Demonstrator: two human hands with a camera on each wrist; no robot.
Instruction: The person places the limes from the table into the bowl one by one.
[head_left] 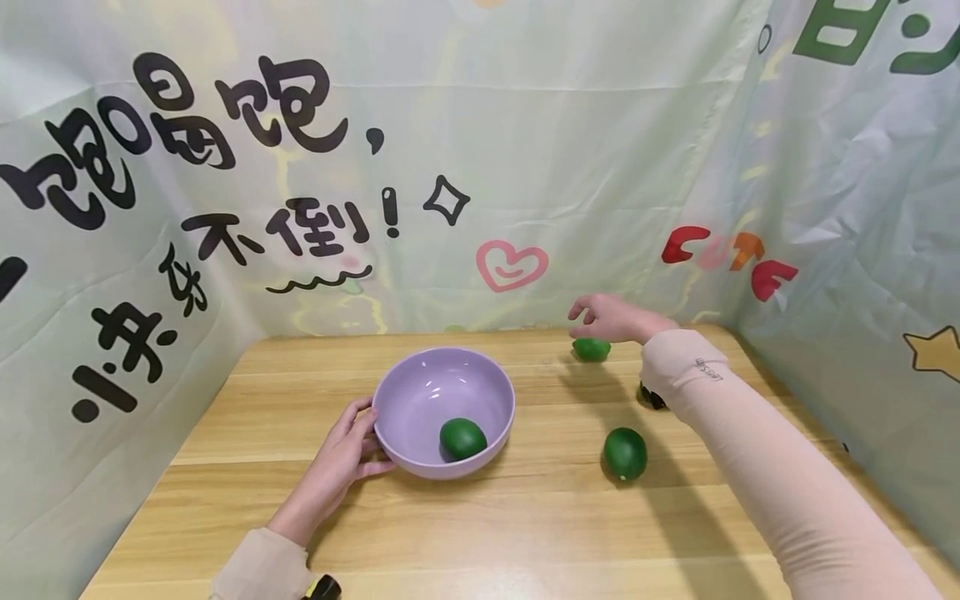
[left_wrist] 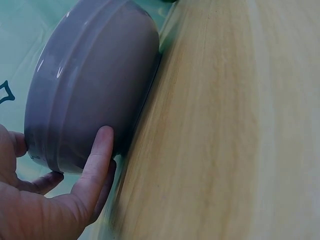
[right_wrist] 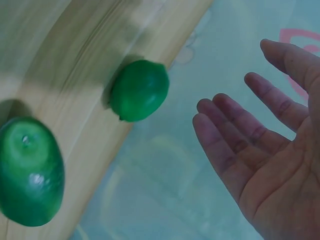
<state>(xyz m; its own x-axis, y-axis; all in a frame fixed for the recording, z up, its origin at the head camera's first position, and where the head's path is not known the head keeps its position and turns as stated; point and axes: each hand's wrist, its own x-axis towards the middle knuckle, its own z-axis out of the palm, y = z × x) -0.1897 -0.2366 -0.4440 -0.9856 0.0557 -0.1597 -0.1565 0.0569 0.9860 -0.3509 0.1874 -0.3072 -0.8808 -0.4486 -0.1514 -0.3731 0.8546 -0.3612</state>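
A big pale cloth (head_left: 600,125) stands behind the table and along its sides, with a pink heart (head_left: 512,267) and a yellow star (head_left: 936,353) on it. The table (head_left: 547,550) is light brown wood. A long right sleeve (head_left: 787,475) reaches over the table's right side. Part of the left sleeve (head_left: 262,567) shows over the left side.

A purple bowl (head_left: 427,387) sits a little left of the table's middle, toward the back edge. The left hand (head_left: 347,450) touches the outside of the bowl, on the side facing the table's left edge, thumb and fingers spread apart. The right hand (head_left: 611,317) is up by the back edge, toward the back right corner, its fingers loosely spread.

One green fruit (head_left: 462,439) lies inside the bowl. A second green fruit (head_left: 625,454) lies between the bowl and the table's right edge. A third green fruit (head_left: 592,350) lies at the back edge, just beside the right hand, not touching it.
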